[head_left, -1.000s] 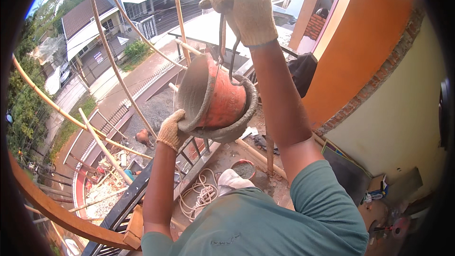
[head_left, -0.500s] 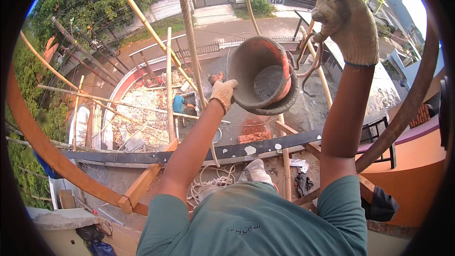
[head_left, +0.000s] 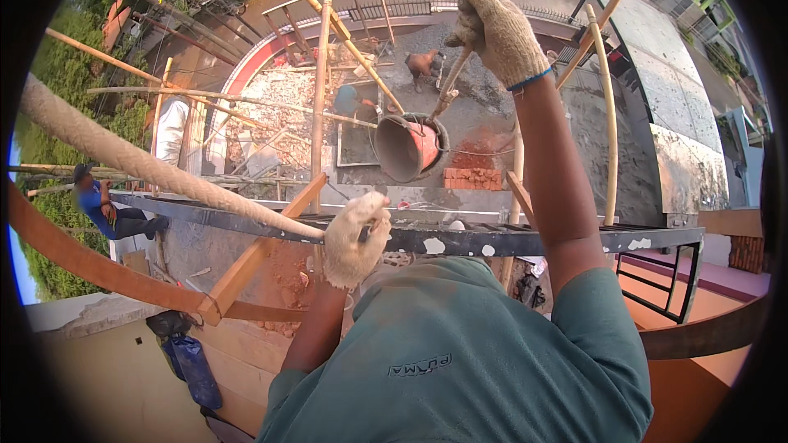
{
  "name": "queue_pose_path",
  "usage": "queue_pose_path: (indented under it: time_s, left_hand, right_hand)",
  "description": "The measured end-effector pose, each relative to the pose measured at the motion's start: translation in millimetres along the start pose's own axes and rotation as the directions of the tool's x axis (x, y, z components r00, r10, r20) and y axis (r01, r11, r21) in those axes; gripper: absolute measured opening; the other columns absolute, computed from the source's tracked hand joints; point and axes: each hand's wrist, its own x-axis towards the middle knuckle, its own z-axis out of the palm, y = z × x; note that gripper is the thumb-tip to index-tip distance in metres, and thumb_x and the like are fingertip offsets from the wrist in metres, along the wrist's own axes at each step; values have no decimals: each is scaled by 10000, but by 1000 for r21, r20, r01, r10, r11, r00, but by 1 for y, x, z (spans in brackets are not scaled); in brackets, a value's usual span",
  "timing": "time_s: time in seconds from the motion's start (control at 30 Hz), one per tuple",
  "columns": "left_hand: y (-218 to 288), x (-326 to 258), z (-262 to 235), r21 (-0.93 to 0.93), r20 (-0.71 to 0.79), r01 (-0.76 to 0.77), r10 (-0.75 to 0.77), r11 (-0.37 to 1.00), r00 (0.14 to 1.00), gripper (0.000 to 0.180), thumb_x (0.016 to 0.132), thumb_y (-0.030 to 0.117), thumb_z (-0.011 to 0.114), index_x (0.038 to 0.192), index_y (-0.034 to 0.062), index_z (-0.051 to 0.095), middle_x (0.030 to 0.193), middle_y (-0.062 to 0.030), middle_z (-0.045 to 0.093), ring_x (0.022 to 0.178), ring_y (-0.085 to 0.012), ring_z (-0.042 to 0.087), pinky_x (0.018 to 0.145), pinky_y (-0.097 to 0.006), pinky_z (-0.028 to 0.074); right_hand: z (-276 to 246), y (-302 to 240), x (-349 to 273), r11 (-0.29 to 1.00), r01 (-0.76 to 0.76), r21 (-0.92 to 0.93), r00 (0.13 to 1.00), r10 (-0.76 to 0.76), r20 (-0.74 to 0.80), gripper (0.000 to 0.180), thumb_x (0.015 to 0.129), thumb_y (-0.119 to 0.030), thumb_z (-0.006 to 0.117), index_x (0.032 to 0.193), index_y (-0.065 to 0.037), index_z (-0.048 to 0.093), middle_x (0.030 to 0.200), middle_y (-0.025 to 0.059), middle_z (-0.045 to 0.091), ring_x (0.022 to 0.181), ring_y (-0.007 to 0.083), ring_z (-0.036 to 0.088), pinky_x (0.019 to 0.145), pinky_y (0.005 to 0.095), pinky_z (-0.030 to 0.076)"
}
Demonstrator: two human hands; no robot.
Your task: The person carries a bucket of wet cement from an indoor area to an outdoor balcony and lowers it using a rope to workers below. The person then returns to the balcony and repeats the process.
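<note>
My right hand (head_left: 501,37), in a knitted work glove, is raised and wrapped round a rope (head_left: 456,70). From below that hand the rope runs down to a mortar-stained red and black bucket (head_left: 408,148). The bucket hangs tilted, its dark mouth facing left. My left hand (head_left: 355,242), gloved too, is held low before my chest. Its fingers are bent, with a gap between thumb and fingertips, and nothing shows in them. A thick rope (head_left: 164,160) slants in from the left and disappears at the back of the left hand.
A dark metal rail (head_left: 460,241) crosses in front of me, with bamboo poles (head_left: 322,74) and a wooden beam (head_left: 238,283) around it. Below are stacked red bricks (head_left: 472,179), rubble (head_left: 275,115) and two bent-over people. Another person (head_left: 115,209) in blue sits at the left.
My left hand has let go of the bucket and drawn back toward my chest. The bucket now hangs lower and farther from me. My right hand has come down and inward, still gripping rope.
</note>
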Motion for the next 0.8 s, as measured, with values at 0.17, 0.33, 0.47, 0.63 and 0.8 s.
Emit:
queue_pose_path:
  time_s: [0.17, 0.33, 0.47, 0.63, 0.8]
  left_hand:
    - [18, -54, -46, 226, -278, 348, -282, 910, 918, 456, 938, 98, 713, 1368, -26, 627, 984, -140, 758, 894, -248, 731, 772, -357, 578]
    - [-7, 24, -16, -374, -18, 786, -852, 492, 524, 411, 1088, 208, 569, 1407, -46, 621, 924, -122, 731, 795, -188, 720, 654, -291, 562]
    - [-11, 28, 2, -379, -94, 772, -851, 510, 516, 386, 1147, 259, 514, 1338, -33, 679, 776, -67, 691, 627, -117, 655, 530, -230, 495]
    - [-45, -16, -16, -383, -313, 782, -865, 493, 392, 350, 1132, 257, 529, 1239, -11, 726, 704, -35, 660, 550, -88, 586, 447, -232, 402]
    - [-89, -69, -38, -503, -464, 694, -838, 516, 287, 276, 1084, 196, 545, 1154, -5, 722, 688, -30, 636, 538, -84, 540, 430, -239, 390]
  right_hand:
    - [32, 56, 38, 994, -39, -103, 999, 42, 26, 306, 1066, -321, 678, 1015, -20, 663, 767, 4, 561, 626, 118, 556, 649, 345, 577]
    - [51, 105, 47, 899, 20, -437, 998, 6, 57, 388, 1057, -383, 668, 1009, 1, 696, 790, 13, 621, 701, 119, 596, 642, 332, 533]
    - [40, 130, 31, 864, -4, -504, 1000, 4, -1, 421, 1070, -410, 653, 1018, 4, 716, 799, 11, 645, 742, 138, 629, 679, 356, 549]
    - [11, 97, 23, 899, 8, -438, 996, -44, -72, 438, 1077, -413, 663, 980, 10, 720, 764, 16, 642, 703, 115, 619, 651, 349, 517]
    - [1, 111, -7, 879, -76, -472, 996, 87, 1, 396, 1087, -398, 681, 1022, -8, 702, 826, 4, 636, 715, 99, 629, 654, 304, 560]
